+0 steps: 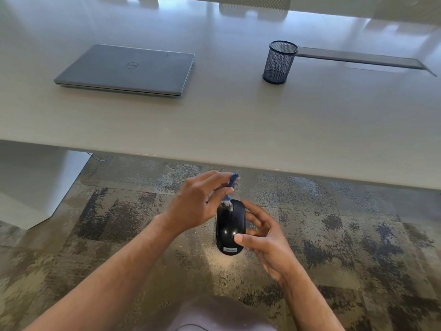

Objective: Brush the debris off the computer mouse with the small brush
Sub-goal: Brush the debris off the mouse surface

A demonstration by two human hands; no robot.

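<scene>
Glossy black plastic on the mouse (230, 226), catching a bright highlight. The small brush (230, 187) shows blue plastic with pale bristles. Matt silver laptop (126, 69), black wire-mesh pen cup (279, 62), smooth, softly sheened pale table (238, 120), and rough mottled carpet (119, 211) below.

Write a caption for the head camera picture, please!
Left hand sweeps a small blue brush over a black Lenovo mouse held by the right hand.

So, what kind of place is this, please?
Probably an office or meeting room: a long pale desk carries a closed laptop and a mesh pen cup, and the floor is patterned carpet tile.
</scene>
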